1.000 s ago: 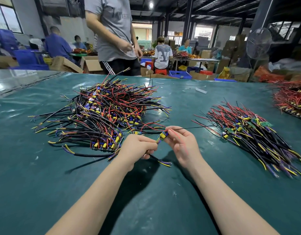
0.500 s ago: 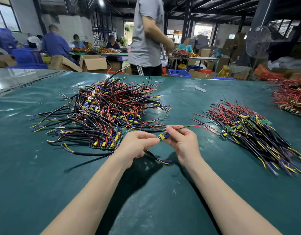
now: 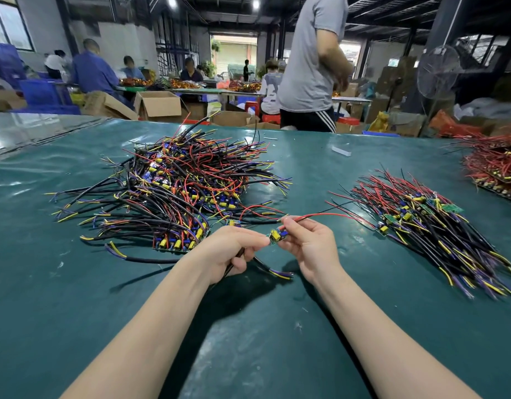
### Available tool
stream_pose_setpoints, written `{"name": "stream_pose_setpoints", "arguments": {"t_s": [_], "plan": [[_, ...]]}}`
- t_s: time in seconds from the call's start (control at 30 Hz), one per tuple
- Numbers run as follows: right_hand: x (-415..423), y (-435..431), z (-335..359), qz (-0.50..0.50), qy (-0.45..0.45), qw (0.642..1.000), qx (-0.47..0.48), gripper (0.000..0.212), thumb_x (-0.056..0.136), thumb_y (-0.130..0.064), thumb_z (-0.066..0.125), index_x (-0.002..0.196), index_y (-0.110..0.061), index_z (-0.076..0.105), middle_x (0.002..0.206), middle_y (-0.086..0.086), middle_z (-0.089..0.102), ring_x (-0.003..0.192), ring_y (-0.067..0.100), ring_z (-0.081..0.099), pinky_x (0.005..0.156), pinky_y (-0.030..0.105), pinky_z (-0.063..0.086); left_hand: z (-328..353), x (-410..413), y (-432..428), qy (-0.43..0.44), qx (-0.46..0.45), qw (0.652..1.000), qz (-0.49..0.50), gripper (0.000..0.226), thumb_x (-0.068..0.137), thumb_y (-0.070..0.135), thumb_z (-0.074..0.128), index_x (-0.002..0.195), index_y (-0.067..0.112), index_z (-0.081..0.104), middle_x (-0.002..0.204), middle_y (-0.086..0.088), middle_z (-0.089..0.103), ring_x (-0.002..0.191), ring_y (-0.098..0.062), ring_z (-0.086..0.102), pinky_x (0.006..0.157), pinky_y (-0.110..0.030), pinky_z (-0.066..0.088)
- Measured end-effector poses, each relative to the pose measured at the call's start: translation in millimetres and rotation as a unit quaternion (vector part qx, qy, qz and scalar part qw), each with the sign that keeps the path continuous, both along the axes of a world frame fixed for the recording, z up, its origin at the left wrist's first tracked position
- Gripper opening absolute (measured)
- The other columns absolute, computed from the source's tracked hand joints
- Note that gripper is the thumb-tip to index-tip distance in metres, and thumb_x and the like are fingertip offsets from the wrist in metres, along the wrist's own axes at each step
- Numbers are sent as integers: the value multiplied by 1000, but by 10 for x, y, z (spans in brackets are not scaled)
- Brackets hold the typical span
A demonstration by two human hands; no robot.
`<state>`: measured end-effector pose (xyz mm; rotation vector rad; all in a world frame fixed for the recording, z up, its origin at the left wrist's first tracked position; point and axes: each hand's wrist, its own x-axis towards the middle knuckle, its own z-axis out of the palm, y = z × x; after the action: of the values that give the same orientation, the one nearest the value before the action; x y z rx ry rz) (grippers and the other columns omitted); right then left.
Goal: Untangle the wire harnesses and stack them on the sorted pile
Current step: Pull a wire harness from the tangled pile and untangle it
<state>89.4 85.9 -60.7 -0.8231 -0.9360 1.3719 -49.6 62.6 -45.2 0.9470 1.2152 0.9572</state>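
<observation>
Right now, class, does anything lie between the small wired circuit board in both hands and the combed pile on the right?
Nothing visible: only bare green tabletop separates the wired circuit board from the sorted pile.

The desk (image 3: 75,298) is showing dark teal; the tangled heap (image 3: 179,194) at ten o'clock and sorted pile (image 3: 429,226) at two o'clock are mixing black, red, yellow, purple.

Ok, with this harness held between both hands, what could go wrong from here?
1. The left hand grips the black cable and the right hand pinches the small board; pulling apart could strain its wire joints.
2. The thin red lead reaches toward stray ends of the sorted pile and may snag them.
3. A loose harness by the tangled pile lies just behind the hands and could get dragged along.
</observation>
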Motion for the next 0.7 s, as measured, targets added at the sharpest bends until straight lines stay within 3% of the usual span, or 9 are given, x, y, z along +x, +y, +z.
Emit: {"name": "stream_pose_setpoints", "arguments": {"t_s": [0.17,0.4,0.57,0.7], "plan": [[17,7,3,0,0,1000,-1,19,90,1,50,73,-4,58,43,-1,59,37,5,55,38,16,46,-3,-3,-27,26,8,998,-62,11,89,5,57,84,10,65,46,10,44,38,0,37,31,-8,20],[65,70,17,-55,4,998,-6,26,90,0,51,66,-5,57,44,-2,60,37,6,57,39,14,45,-27,-46,-21,51,31,994,-88,25,88,4,57,69,13,71,45,9,38,39,-1,34,33,-8,19],[296,125,30,-122,110,984,-63,18,88,2,55,71,-3,54,41,-1,59,36,4,56,41,13,47,-47,-79,-45,77,73,983,-150,42,90,0,51,55,15,69,45,11,38,40,-2,34,36,-9,18],[351,160,20,-129,140,978,-87,17,89,-1,55,73,-5,53,40,-1,58,35,4,55,40,12,47,-65,-87,-59,61,86,978,-178,24,90,-7,45,91,8,64,48,12,40,42,-1,31,36,-9,19]]}}
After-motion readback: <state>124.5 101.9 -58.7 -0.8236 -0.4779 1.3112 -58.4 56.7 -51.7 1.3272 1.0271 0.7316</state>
